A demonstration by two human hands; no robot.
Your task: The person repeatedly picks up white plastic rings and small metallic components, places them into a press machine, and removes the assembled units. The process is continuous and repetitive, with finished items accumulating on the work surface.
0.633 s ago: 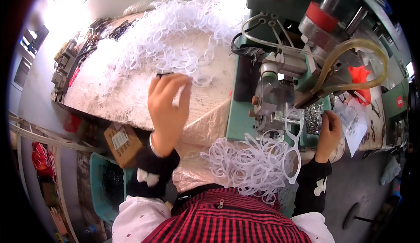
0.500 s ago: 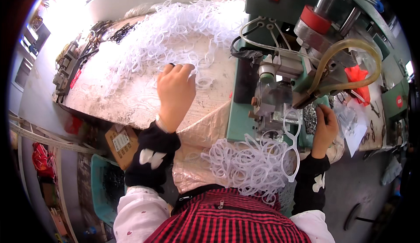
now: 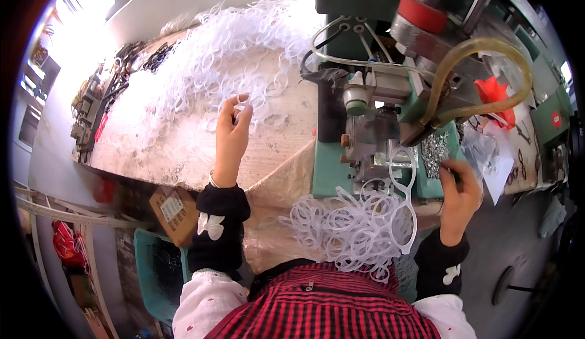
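My left hand reaches to the near edge of a big heap of clear whitish plastic spectacle frames. Its thumb and fingers are closed on one frame there, partly hidden by the fingers. My right hand is closed in a pinch beside a green tray of small shiny metal parts; whatever lies between the fingertips is too small to make out. One spectacle frame sits upright at the bench machine, its upper rim by the metal fixture. A second pile of frames lies before the machine, close to my apron.
A curved yellowish hose arches over the machine's right side. Clear plastic bags and white paper lie right of the tray. Metal tooling stands at the table's far left. Below are a cardboard box and a teal basket.
My left hand has turned, its fingers now closing on a frame at the heap's edge. My right hand has drawn back from the metal parts, toward me and slightly right.
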